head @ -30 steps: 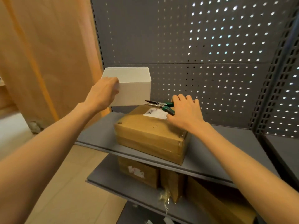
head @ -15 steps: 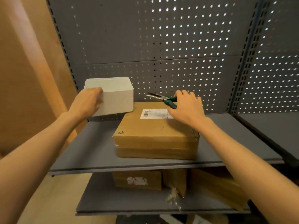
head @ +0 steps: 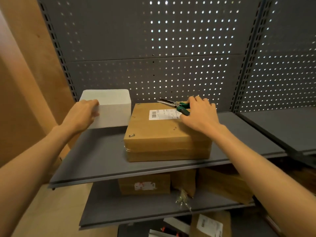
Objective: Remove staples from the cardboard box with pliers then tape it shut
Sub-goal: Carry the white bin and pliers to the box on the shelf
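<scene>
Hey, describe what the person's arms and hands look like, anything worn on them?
Both arms are bare along all that shows, with no sleeves in view. The left hand and the right hand wear no gloves. No watch, bracelet or ring shows on either, and no markings can be seen.

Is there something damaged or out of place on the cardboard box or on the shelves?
Yes. A bent staple sticks up from the cardboard box at its near left top corner. On the lower shelf, crumpled clear plastic hangs loose between the boxes there.
</scene>
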